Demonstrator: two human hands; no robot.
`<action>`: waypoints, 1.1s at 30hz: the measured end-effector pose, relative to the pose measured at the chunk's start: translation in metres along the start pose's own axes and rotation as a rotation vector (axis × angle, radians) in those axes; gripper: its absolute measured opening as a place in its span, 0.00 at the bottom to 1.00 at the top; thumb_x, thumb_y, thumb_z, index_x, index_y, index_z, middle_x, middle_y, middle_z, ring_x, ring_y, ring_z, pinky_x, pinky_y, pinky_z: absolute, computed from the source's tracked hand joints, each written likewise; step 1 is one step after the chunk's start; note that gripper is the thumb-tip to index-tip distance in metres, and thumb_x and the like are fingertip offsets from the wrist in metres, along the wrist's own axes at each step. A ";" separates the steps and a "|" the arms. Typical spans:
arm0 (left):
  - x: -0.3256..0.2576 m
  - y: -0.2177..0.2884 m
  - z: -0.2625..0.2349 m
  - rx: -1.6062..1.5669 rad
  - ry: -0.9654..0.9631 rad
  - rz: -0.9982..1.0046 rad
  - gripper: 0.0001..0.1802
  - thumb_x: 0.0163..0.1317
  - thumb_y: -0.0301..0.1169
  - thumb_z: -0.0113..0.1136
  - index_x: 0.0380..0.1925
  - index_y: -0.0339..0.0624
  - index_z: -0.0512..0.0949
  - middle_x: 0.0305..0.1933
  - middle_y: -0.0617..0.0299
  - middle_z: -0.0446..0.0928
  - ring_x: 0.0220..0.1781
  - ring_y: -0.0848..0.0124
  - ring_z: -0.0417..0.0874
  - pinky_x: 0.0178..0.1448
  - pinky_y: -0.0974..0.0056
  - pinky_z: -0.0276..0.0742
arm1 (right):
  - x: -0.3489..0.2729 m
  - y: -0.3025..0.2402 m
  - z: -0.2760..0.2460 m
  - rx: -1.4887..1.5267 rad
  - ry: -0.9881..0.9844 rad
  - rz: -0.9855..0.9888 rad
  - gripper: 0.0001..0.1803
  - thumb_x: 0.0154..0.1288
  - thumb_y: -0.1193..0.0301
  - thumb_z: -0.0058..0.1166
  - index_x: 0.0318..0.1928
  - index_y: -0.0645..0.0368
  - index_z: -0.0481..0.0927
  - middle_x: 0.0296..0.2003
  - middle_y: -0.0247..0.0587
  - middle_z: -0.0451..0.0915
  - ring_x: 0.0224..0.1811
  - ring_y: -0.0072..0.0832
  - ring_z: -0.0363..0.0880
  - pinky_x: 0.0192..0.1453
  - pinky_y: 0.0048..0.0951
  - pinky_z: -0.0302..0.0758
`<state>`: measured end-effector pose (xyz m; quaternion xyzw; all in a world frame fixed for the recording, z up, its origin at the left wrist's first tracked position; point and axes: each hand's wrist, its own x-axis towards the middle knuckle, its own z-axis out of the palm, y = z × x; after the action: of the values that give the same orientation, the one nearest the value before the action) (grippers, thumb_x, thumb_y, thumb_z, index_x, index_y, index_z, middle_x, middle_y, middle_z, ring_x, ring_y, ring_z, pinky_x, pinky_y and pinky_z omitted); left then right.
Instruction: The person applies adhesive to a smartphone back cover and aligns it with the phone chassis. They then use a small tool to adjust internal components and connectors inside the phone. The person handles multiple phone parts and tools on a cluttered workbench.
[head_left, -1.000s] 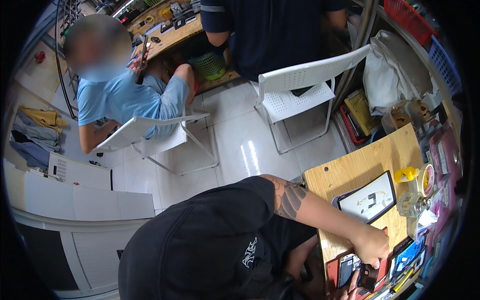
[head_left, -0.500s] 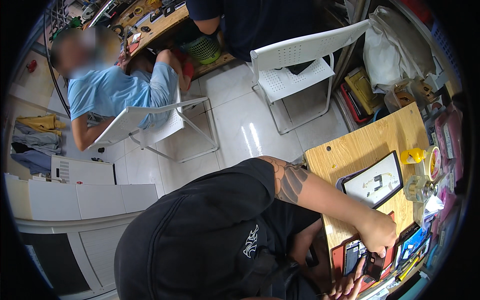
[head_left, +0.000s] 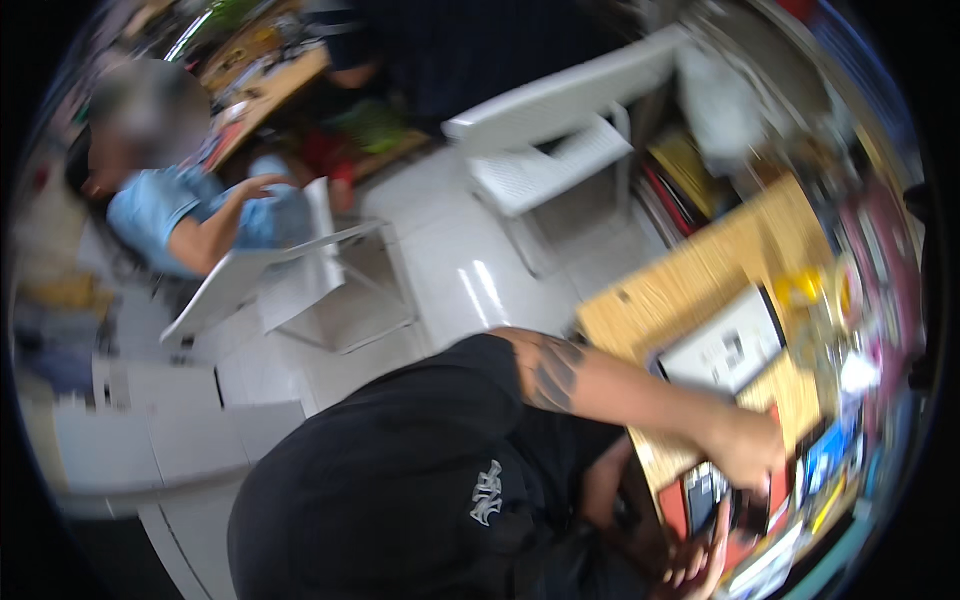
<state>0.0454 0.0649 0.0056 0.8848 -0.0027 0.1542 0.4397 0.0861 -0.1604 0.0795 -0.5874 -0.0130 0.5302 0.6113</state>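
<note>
The whole picture is motion-blurred. My left hand (head_left: 748,450), at the end of a tattooed forearm, hovers curled over a dark phone-like device (head_left: 706,495) lying on a red mat (head_left: 672,508) at the near end of a wooden table (head_left: 680,290). My right hand (head_left: 692,572) shows only its fingers, just below the device. The blur hides whether either hand grips anything. A white-faced tablet-like panel (head_left: 725,350) lies on the table just beyond my left hand.
A yellow object (head_left: 800,290) and several small colourful items crowd the table's right side. Two white plastic chairs (head_left: 550,150) (head_left: 290,270) stand on the pale tiled floor. A person in a light blue shirt (head_left: 190,215) sits at the left, and another in dark clothes (head_left: 450,50) is at the top.
The view has swung and blurred, so the table and chairs sit lower and further left. My left hand stays over the dark device. The person in blue has raised an arm.
</note>
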 end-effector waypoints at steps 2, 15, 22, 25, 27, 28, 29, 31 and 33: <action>-0.006 -0.002 -0.004 -0.037 0.005 0.115 0.18 0.72 0.42 0.63 0.32 0.39 0.87 0.31 0.46 0.83 0.35 0.46 0.88 0.43 0.46 0.84 | 0.006 0.007 -0.004 0.098 0.043 -0.108 0.39 0.83 0.67 0.53 0.84 0.73 0.55 0.17 0.20 0.61 0.12 0.09 0.55 0.13 0.16 0.53; -0.018 0.026 -0.035 -0.101 0.006 -0.119 0.13 0.76 0.36 0.61 0.44 0.37 0.87 0.34 0.45 0.86 0.39 0.45 0.88 0.44 0.51 0.81 | 0.007 0.003 -0.013 0.112 -0.106 -0.032 0.39 0.84 0.65 0.52 0.83 0.75 0.55 0.17 0.27 0.65 0.14 0.13 0.55 0.17 0.19 0.53; -0.022 0.017 -0.028 -0.074 0.006 -0.069 0.11 0.79 0.33 0.62 0.48 0.36 0.85 0.31 0.57 0.84 0.31 0.73 0.84 0.38 0.67 0.77 | 0.013 0.004 -0.026 0.278 -0.170 0.012 0.34 0.86 0.69 0.48 0.82 0.74 0.57 0.19 0.29 0.69 0.15 0.12 0.58 0.18 0.19 0.55; -0.021 0.017 -0.029 -0.069 0.008 -0.065 0.11 0.79 0.33 0.62 0.48 0.36 0.85 0.30 0.58 0.84 0.31 0.74 0.84 0.38 0.67 0.77 | 0.012 0.003 -0.025 0.321 -0.157 0.010 0.31 0.85 0.71 0.50 0.80 0.71 0.61 0.21 0.29 0.71 0.16 0.12 0.60 0.21 0.18 0.58; -0.020 0.018 -0.031 -0.059 -0.006 -0.082 0.11 0.79 0.33 0.62 0.48 0.36 0.85 0.31 0.58 0.84 0.31 0.74 0.85 0.38 0.67 0.77 | 0.010 0.001 -0.021 0.156 -0.078 -0.057 0.29 0.84 0.72 0.52 0.78 0.70 0.64 0.23 0.27 0.72 0.18 0.11 0.61 0.22 0.18 0.59; -0.019 0.018 -0.032 -0.052 -0.016 -0.087 0.11 0.79 0.33 0.62 0.48 0.35 0.85 0.31 0.59 0.84 0.31 0.74 0.84 0.38 0.67 0.77 | 0.009 0.000 -0.018 -0.011 -0.009 -0.120 0.28 0.83 0.74 0.54 0.77 0.69 0.65 0.24 0.26 0.73 0.19 0.10 0.62 0.23 0.17 0.59; -0.019 0.018 -0.033 -0.044 -0.027 -0.090 0.11 0.79 0.33 0.62 0.48 0.35 0.85 0.31 0.59 0.84 0.31 0.73 0.84 0.38 0.67 0.77 | 0.009 -0.001 -0.016 -0.166 0.044 -0.190 0.28 0.82 0.75 0.56 0.76 0.67 0.66 0.24 0.25 0.74 0.20 0.10 0.63 0.24 0.17 0.60; -0.018 0.020 -0.033 -0.061 -0.030 -0.102 0.11 0.79 0.33 0.62 0.48 0.35 0.85 0.31 0.59 0.84 0.32 0.73 0.84 0.39 0.68 0.77 | 0.017 -0.004 -0.015 -0.624 0.102 -0.418 0.22 0.76 0.80 0.62 0.67 0.63 0.76 0.27 0.26 0.78 0.23 0.13 0.71 0.28 0.20 0.66; -0.019 0.023 -0.032 -0.112 -0.011 -0.123 0.11 0.79 0.33 0.62 0.48 0.35 0.85 0.32 0.59 0.84 0.32 0.73 0.83 0.40 0.68 0.77 | 0.029 -0.008 -0.016 -1.124 0.062 -0.789 0.13 0.71 0.82 0.66 0.54 0.61 0.85 0.32 0.33 0.86 0.24 0.17 0.78 0.29 0.23 0.71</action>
<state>0.0156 0.0731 0.0363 0.8582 0.0407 0.1214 0.4970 0.1136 -0.1509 0.0627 -0.7817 -0.4814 0.1636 0.3612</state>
